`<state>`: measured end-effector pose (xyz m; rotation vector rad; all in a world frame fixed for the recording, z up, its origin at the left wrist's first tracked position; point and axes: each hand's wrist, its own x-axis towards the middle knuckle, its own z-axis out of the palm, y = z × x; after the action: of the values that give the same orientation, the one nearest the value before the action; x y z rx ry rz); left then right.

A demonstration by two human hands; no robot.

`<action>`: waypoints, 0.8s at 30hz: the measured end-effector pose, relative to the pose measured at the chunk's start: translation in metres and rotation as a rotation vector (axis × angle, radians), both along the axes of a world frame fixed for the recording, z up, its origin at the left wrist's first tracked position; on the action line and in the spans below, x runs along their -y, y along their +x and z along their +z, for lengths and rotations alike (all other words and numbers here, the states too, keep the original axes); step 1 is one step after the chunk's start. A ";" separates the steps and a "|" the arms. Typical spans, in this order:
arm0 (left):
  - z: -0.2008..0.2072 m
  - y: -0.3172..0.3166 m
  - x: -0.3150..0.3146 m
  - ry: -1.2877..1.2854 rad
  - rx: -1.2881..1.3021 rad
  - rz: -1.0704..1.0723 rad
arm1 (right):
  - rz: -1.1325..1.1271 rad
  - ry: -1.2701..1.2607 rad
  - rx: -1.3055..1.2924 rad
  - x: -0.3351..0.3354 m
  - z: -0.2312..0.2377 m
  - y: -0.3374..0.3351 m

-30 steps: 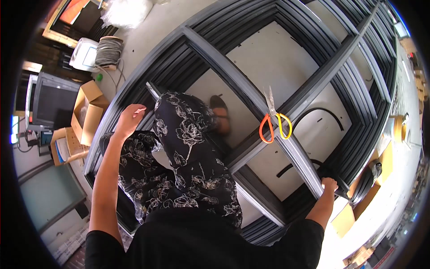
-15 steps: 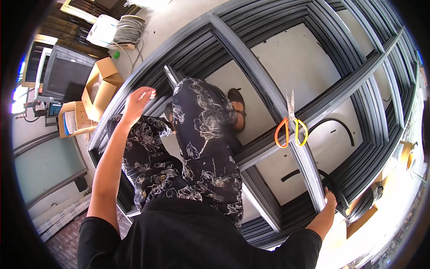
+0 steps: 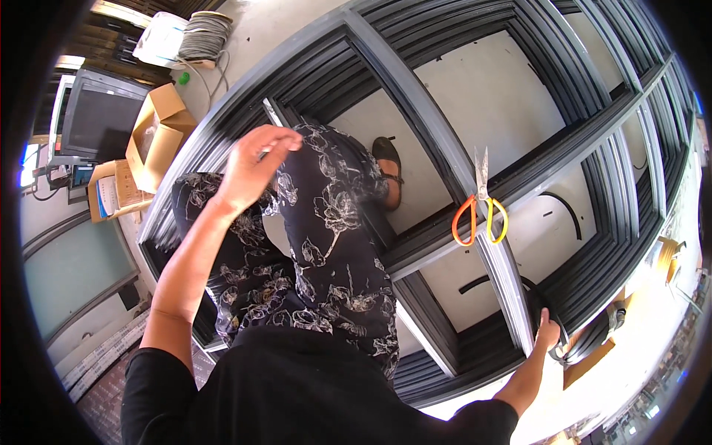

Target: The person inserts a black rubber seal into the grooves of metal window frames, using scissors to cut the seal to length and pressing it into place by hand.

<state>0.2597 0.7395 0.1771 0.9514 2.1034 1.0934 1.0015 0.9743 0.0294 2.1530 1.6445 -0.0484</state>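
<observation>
My left hand (image 3: pixel 254 169) is raised over my left thigh beside my knee, its fingers bent and drawn together in a pinch. Anything between those fingertips is too small to make out. At the lower right, my right hand (image 3: pixel 548 331) is closed around a black rubber strip (image 3: pixel 535 295) by the end of a grey frame bar. Scissors (image 3: pixel 482 199) with one orange and one yellow handle loop lie on a crossing of the stacked grey metal frames (image 3: pixel 415 96), blades slightly apart. My legs and one shoe are inside a frame opening.
Another black strip (image 3: pixel 567 206) curves across the floor inside a frame opening. Cardboard boxes (image 3: pixel 159 141), a dark monitor (image 3: pixel 104 115) and a cable spool (image 3: pixel 204 35) stand at the upper left. More black strip (image 3: pixel 597 337) lies beyond the frames at right.
My left hand has moved right and nearer my knee, its fingers now pointing right. My right hand has shifted slightly down along the frame bar's end. The scissors have stayed put.
</observation>
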 end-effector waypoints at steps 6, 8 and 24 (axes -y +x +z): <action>-0.013 0.117 -0.060 0.126 0.309 -0.385 | -0.063 0.490 -0.598 0.052 0.056 0.085; -0.030 0.172 -0.066 0.103 0.809 -0.456 | -0.036 0.099 -0.572 0.089 0.054 0.068; -0.096 0.229 -0.029 -0.069 1.211 -0.449 | -0.199 -0.341 -1.628 0.008 0.128 -0.218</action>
<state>0.4889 0.7687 0.0809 0.4529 0.8760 0.9576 0.7831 0.9662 0.1571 1.8602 1.6965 -2.4040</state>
